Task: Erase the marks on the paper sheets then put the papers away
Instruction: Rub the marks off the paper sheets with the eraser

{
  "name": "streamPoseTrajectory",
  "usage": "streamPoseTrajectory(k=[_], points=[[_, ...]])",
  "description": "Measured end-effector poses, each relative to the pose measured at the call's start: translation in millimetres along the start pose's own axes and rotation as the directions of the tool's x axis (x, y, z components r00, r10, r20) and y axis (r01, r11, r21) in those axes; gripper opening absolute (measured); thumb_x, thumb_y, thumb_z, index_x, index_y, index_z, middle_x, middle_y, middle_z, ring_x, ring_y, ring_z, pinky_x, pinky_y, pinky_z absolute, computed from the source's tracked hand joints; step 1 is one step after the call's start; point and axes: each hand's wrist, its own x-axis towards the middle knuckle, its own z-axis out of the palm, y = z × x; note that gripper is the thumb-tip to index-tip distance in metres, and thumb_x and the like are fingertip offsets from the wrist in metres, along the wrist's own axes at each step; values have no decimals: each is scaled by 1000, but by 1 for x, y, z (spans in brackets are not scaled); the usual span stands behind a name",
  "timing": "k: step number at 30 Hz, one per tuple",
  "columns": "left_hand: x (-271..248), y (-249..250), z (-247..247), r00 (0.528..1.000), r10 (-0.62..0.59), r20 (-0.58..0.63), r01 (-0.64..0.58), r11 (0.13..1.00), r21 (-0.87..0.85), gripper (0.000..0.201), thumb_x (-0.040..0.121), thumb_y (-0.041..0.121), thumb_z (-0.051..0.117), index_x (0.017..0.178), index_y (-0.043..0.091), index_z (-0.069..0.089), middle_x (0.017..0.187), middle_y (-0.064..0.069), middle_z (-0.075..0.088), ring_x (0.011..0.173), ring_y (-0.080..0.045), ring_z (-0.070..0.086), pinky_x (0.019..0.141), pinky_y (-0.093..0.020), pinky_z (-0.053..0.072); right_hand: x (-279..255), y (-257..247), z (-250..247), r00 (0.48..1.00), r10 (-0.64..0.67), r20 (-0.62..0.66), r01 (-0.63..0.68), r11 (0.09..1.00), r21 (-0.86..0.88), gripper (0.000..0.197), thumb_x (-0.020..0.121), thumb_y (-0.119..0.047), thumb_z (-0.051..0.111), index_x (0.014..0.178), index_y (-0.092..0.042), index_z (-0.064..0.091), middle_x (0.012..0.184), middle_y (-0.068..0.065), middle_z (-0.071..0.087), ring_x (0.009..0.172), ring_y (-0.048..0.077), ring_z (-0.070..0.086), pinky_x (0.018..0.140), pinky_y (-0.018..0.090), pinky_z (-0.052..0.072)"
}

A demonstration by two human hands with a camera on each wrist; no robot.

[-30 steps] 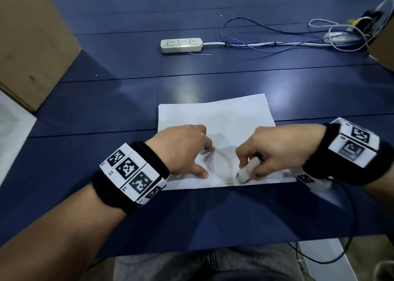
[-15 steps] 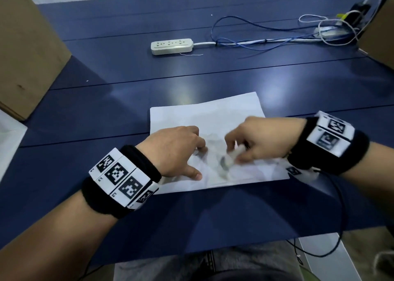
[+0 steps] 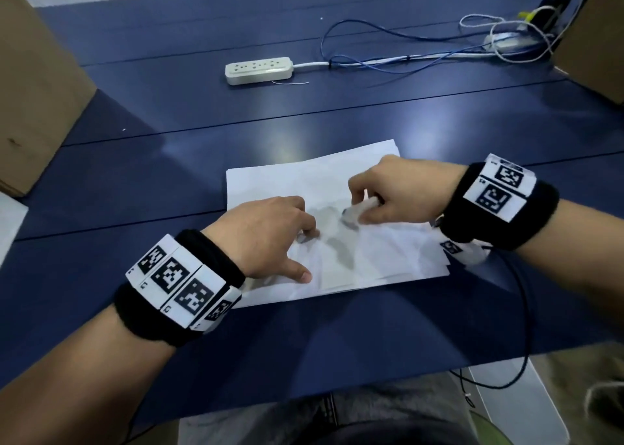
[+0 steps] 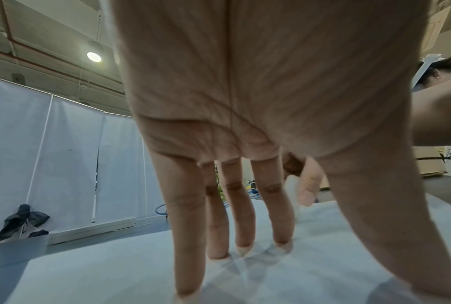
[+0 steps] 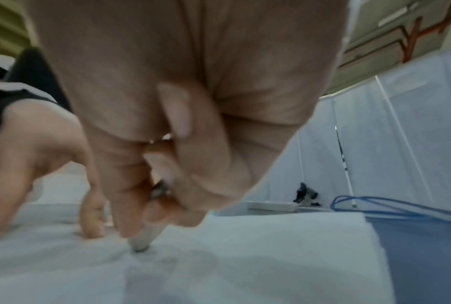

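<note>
1. I sit at a dark blue table (image 3: 337, 114) of long boards.
2. White partition panels (image 4: 63, 160) stand behind it.
3. A round ceiling lamp (image 4: 94, 56) glows overhead.
4. Cardboard boxes (image 3: 37, 83) flank me.

Right hand (image 3: 395, 191) slid eraser (image 3: 354, 212) farther up paper (image 3: 290, 181) — smudge seemingly fainter.

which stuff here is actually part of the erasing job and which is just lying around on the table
Part of the job:
- paper sheets, pressed flat by the left hand
- eraser, gripped by the right hand, its tip on the top sheet

Just lying about:
- power strip
- blue cable
- white cables
- cardboard boxes at the left and right
</note>
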Motion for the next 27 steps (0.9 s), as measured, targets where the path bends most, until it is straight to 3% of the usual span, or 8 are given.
streamPoseTrajectory(k=[3,8,12,15,17,20,23,27], points=[[0,0,0,1000,-5,-2,5,1000,-3,49,72,64,73,107,34,57,105,16,46,97,-11,53,71,-32,45,-5,-2,-1,999,-42,-13,42,999,-4,20,85,-38,63,97,-21,61,64,-10,53,66,12,50,60,30,39],[0,-1,2,1000,0,-6,0,1000,-11,49,72,62,74,108,32,58,107,15,46,97,-12,54,73,-33,47,-24,-18,6,940,-159,301,123,983,134,17,79,-32,72,91,-23,64,70,-3,67,62,8,55,59,30,48],[0,-1,2,1000,4,-11,-4,1000,-19,46,71,62,74,104,34,58,105,15,47,95,-12,54,73,-33,47,-2,-4,2,998,-25,56,26,999,-19,19,85,-36,67,99,-24,62,65,-13,52,66,6,49,60,27,39],[0,0,2,1000,-1,-12,1,1000,-7,46,71,63,74,101,33,57,105,14,48,94,-11,52,73,-34,47,1,1,-1,999,21,-34,-23,998,-59,23,88,-41,62,100,-22,62,72,-8,60,71,8,48,49,18,32],[0,0,3,1000,-3,0,3,1000,4,48,73,62,73,107,32,57,107,13,47,94,-11,51,72,-34,46,-9,-6,0,991,-82,103,83,997,1,18,84,-33,69,97,-22,63,69,-7,61,65,4,52,48,12,33],[2,-1,4,1000,18,3,-18,1000,8,46,75,60,73,106,31,56,108,11,46,101,-14,51,82,-37,49,-24,-20,4,934,-153,323,115,984,133,17,80,-34,72,91,-24,64,70,-3,68,63,7,56,55,21,43],[3,-2,5,999,44,-11,-44,998,-51,53,72,55,78,114,28,61,118,13,45,106,-12,50,89,-35,47,-12,-11,4,978,-67,196,60,997,38,20,83,-37,69,99,-28,63,70,-7,62,61,4,52,60,25,45],[4,-4,5,999,38,-15,-39,990,-133,56,67,52,83,112,26,62,122,17,45,98,-11,56,86,-38,50,-1,5,2,999,36,-28,-37,999,-26,23,87,-39,63,105,-25,62,71,-10,63,68,6,51,72,35,54]])
